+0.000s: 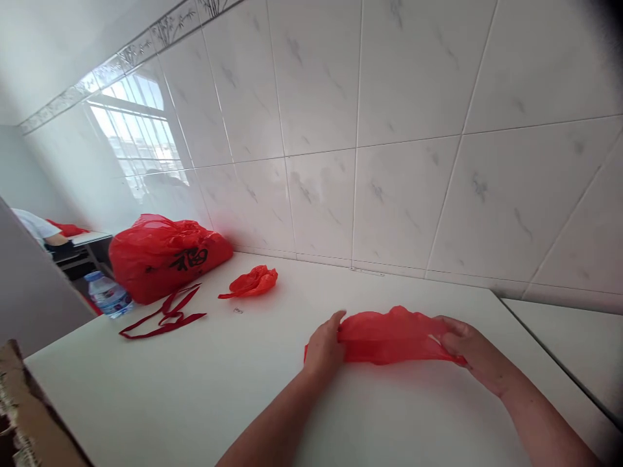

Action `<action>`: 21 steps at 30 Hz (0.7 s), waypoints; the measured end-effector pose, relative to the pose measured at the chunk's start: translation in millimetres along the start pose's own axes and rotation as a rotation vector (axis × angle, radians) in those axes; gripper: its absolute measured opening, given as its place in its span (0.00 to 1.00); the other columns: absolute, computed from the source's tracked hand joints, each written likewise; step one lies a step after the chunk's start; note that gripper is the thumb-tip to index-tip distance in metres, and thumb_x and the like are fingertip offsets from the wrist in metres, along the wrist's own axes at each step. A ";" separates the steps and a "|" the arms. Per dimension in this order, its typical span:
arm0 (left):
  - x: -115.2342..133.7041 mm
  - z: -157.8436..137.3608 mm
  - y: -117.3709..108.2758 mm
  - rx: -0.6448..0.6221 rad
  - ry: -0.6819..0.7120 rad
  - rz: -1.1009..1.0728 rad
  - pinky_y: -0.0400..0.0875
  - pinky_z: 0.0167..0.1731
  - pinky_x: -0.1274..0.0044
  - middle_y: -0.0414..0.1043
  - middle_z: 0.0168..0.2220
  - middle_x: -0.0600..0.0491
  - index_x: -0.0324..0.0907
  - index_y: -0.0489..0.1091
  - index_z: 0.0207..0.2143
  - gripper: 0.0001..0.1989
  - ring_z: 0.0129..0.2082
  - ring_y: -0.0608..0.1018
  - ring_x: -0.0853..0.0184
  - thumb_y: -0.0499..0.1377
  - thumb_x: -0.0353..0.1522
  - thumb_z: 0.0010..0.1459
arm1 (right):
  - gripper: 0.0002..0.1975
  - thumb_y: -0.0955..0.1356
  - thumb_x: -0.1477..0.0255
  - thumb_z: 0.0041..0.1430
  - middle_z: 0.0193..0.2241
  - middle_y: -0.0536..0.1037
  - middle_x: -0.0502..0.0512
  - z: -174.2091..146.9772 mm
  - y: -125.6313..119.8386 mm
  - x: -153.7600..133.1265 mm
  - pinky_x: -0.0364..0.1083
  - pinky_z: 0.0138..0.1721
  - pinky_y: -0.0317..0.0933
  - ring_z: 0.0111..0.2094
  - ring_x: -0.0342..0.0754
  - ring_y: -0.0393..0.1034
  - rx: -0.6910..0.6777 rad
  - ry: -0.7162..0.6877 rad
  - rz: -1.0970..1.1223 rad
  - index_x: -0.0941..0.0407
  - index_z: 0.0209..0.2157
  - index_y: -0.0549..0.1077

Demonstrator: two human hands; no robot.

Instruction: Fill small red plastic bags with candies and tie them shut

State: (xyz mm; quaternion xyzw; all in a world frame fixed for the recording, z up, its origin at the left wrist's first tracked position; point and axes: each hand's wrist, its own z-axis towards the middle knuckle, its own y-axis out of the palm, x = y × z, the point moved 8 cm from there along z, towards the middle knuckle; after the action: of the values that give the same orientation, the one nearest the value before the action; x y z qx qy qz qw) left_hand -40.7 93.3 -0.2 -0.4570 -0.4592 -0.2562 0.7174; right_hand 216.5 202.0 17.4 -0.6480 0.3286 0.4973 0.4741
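A thin red plastic bag (389,337) is stretched sideways just above the white table. My left hand (325,347) grips its left end, with the thumb sticking up and a bit of red showing beyond the fingers. At the other end, my right hand (457,340) pinches the bag's edge between thumb and fingers. Farther left, a small crumpled red plastic bag (253,281) lies on the table. Near it is a tangled dark red ribbon (170,318).
A big full red bag (170,259) with a black character stands at the back left, beside a water bottle (108,295). A torn cardboard box (29,415) is at lower left. The white table (195,402) meets a tiled wall (321,194). Another person's arm (56,237) shows far left.
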 end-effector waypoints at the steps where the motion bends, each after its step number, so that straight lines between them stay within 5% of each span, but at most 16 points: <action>1: -4.7 2.1 0.2 -0.009 -0.038 -0.020 0.66 0.35 0.73 0.75 0.36 0.51 0.48 0.74 0.41 0.21 0.38 0.74 0.59 0.55 0.24 0.43 | 0.18 0.64 0.61 0.43 0.18 0.52 0.43 1.2 -7.3 -0.4 0.42 0.23 0.42 0.20 0.41 0.44 0.004 0.009 0.011 0.54 0.36 0.71; 4: -6.5 7.0 2.6 -0.008 -0.068 -0.072 0.63 0.24 0.79 0.72 0.28 0.53 0.43 0.71 0.29 0.09 0.28 0.72 0.67 0.52 0.25 0.48 | 0.27 0.68 0.59 0.43 0.24 0.66 0.47 0.8 -29.6 -16.4 0.42 0.25 0.50 0.23 0.42 0.55 0.130 -0.063 0.020 0.54 0.47 0.68; 7: -1.7 9.6 11.2 -0.007 -0.093 -0.134 0.63 0.21 0.81 0.72 0.29 0.53 0.43 0.69 0.31 0.07 0.25 0.71 0.70 0.51 0.27 0.51 | 0.18 0.67 0.61 0.49 0.31 0.72 0.50 -24.9 -40.2 -52.1 0.44 0.30 0.57 0.29 0.45 0.64 0.533 -0.255 -0.126 0.52 0.41 0.70; 9: 3.1 10.5 18.4 -0.013 -0.101 -0.164 0.64 0.22 0.81 0.73 0.32 0.52 0.43 0.68 0.34 0.08 0.25 0.72 0.70 0.51 0.28 0.53 | 0.09 0.64 0.64 0.55 0.28 0.72 0.50 -53.8 -21.3 -79.6 0.44 0.31 0.58 0.28 0.44 0.64 0.746 -0.454 -0.261 0.54 0.34 0.69; 12: 9.5 10.8 25.0 -0.017 -0.097 -0.187 0.67 0.24 0.81 0.74 0.34 0.52 0.44 0.68 0.38 0.09 0.27 0.74 0.70 0.51 0.29 0.54 | 0.07 0.62 0.67 0.59 0.24 0.69 0.49 -71.3 37.8 -105.6 0.43 0.28 0.57 0.24 0.43 0.62 0.626 -0.730 -0.483 0.55 0.33 0.67; 15: 11.8 10.6 21.2 -0.002 -0.089 -0.181 0.68 0.25 0.81 0.74 0.36 0.52 0.45 0.68 0.39 0.11 0.29 0.75 0.70 0.50 0.29 0.55 | 0.14 0.63 0.67 0.57 0.33 0.72 0.53 -56.4 44.7 -98.6 0.43 0.29 0.59 0.30 0.46 0.67 0.573 -0.624 -0.468 0.56 0.44 0.66; 19: 5.7 12.5 5.7 0.054 -0.107 -0.150 0.68 0.23 0.80 0.74 0.39 0.51 0.46 0.68 0.41 0.13 0.29 0.75 0.69 0.50 0.28 0.53 | 0.23 0.66 0.67 0.51 0.42 0.70 0.56 -40.3 -11.5 -76.0 0.45 0.29 0.62 0.31 0.47 0.67 0.725 -0.264 -0.193 0.55 0.50 0.62; 21: 1.6 14.0 0.4 0.080 -0.124 -0.136 0.67 0.22 0.80 0.73 0.39 0.51 0.46 0.67 0.43 0.14 0.27 0.74 0.70 0.51 0.29 0.53 | 0.27 0.66 0.70 0.49 0.46 0.67 0.57 -52.9 -28.6 -86.4 0.45 0.29 0.63 0.33 0.46 0.66 0.837 -0.329 -0.136 0.55 0.53 0.59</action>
State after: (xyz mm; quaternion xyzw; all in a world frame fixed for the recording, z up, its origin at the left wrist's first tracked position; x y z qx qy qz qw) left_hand -45.7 106.0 3.2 -0.4109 -0.5426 -0.2568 0.6861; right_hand 234.7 157.9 111.2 -0.3332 0.3785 0.3859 0.7725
